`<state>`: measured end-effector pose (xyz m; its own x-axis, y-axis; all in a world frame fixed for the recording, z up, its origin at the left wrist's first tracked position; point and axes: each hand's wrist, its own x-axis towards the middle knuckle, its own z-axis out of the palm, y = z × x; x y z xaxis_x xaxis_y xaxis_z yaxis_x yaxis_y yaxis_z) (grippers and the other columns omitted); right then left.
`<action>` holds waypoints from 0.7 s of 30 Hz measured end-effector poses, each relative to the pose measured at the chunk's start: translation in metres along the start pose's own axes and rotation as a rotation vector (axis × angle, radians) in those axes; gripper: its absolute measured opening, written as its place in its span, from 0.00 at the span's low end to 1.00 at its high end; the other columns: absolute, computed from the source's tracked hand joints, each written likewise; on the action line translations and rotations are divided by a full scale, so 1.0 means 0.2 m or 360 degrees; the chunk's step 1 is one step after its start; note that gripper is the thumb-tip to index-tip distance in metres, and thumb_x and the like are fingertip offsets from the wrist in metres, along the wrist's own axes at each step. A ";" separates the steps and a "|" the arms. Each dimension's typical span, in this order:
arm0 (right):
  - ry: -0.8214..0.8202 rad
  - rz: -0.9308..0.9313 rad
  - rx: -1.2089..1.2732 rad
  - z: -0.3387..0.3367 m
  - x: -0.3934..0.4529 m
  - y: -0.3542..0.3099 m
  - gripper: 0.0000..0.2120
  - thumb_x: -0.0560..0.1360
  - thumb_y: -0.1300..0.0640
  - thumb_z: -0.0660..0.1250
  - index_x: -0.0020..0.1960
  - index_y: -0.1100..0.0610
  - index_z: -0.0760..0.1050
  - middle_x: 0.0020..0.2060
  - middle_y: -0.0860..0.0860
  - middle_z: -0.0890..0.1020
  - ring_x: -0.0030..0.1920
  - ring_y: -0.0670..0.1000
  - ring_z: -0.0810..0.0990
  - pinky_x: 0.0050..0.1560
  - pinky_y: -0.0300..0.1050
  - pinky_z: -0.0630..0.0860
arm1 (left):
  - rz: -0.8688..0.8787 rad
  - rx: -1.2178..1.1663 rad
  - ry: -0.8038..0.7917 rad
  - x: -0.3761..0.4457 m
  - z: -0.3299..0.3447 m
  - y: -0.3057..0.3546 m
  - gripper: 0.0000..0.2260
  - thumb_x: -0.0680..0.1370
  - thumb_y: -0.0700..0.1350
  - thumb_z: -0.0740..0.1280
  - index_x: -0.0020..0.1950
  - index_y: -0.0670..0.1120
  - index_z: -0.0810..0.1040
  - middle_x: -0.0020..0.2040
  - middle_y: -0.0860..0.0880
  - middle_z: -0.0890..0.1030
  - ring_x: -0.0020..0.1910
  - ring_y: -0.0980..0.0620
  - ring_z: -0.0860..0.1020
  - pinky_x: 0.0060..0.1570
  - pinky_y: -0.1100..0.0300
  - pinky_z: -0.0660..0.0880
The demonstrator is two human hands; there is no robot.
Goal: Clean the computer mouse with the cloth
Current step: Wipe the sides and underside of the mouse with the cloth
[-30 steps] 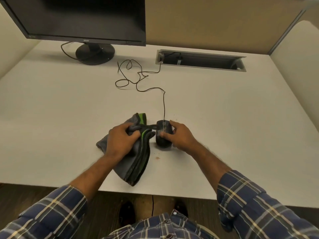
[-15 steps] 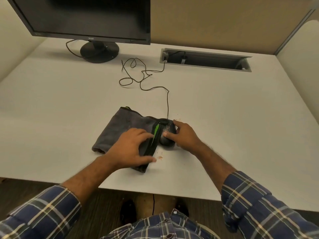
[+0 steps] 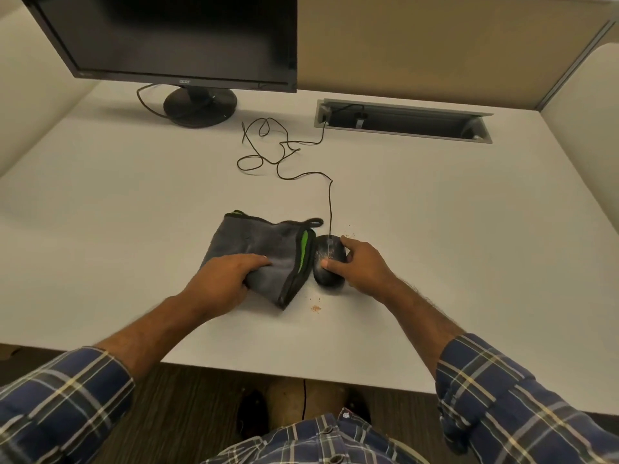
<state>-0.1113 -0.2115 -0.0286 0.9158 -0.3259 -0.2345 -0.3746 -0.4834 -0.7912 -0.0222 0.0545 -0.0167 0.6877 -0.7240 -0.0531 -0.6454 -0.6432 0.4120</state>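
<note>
Your left hand (image 3: 223,279) is pinching the near-left edge of the grey cloth (image 3: 261,256), which lies flat mid-desk toward the front edge. Right beside it sits the wired mouse (image 3: 326,262), right hand (image 3: 360,267) curled over it. Yank it and the cable (image 3: 330,209) could snag; crumbs (image 3: 316,308) might smear.
</note>
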 end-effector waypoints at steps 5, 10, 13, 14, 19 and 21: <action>0.0022 0.0007 0.0012 0.01 -0.01 0.01 0.25 0.71 0.50 0.74 0.65 0.56 0.74 0.37 0.40 0.74 0.39 0.41 0.74 0.35 0.30 0.66 | -0.0623 -0.0241 0.0347 0.09 -0.08 0.03 0.12 0.74 0.45 0.70 0.57 0.49 0.80 0.48 0.50 0.83 0.44 0.49 0.77 0.44 0.58 0.69; 0.0022 0.0002 0.0025 0.00 -0.02 0.03 0.24 0.71 0.50 0.74 0.65 0.55 0.74 0.36 0.39 0.75 0.38 0.41 0.75 0.35 0.32 0.67 | -0.0710 -0.0448 0.0508 0.11 -0.10 0.15 0.06 0.71 0.45 0.70 0.45 0.54 0.77 0.35 0.58 0.78 0.34 0.58 0.75 0.31 0.66 0.65; 0.0027 -0.0036 0.0011 0.01 -0.03 0.03 0.25 0.71 0.49 0.74 0.65 0.55 0.74 0.41 0.41 0.77 0.39 0.41 0.75 0.35 0.31 0.67 | -0.0511 -0.0662 0.0547 0.16 0.01 0.31 0.15 0.70 0.41 0.68 0.54 0.55 0.79 0.39 0.57 0.80 0.36 0.63 0.77 0.35 0.68 0.72; 0.0027 -0.0050 0.0000 0.01 -0.03 0.02 0.25 0.71 0.49 0.73 0.65 0.55 0.74 0.42 0.43 0.77 0.39 0.41 0.75 0.35 0.30 0.67 | -0.0457 -0.0707 0.0513 0.18 0.05 0.35 0.20 0.71 0.40 0.68 0.61 0.55 0.77 0.45 0.55 0.80 0.41 0.61 0.77 0.42 0.66 0.75; 0.0014 -0.0156 0.0020 0.01 -0.03 0.03 0.19 0.71 0.52 0.74 0.60 0.55 0.77 0.32 0.40 0.75 0.30 0.32 0.73 0.31 0.25 0.67 | -0.0327 -0.0738 0.0256 0.21 0.23 0.39 0.28 0.75 0.36 0.62 0.72 0.59 0.69 0.58 0.53 0.69 0.52 0.59 0.70 0.58 0.68 0.69; 0.0019 -0.0174 0.0001 0.01 -0.03 0.04 0.21 0.71 0.50 0.75 0.61 0.54 0.76 0.34 0.40 0.76 0.32 0.33 0.74 0.33 0.26 0.68 | -0.0265 -0.0714 0.0231 0.21 0.23 0.35 0.26 0.76 0.35 0.61 0.69 0.58 0.74 0.57 0.54 0.68 0.53 0.59 0.70 0.60 0.67 0.68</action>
<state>-0.1201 -0.2108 -0.0342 0.9494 -0.2809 -0.1404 -0.2728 -0.5161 -0.8120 -0.0542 -0.0334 -0.0319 0.8291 -0.5578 -0.0375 -0.3380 -0.5535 0.7612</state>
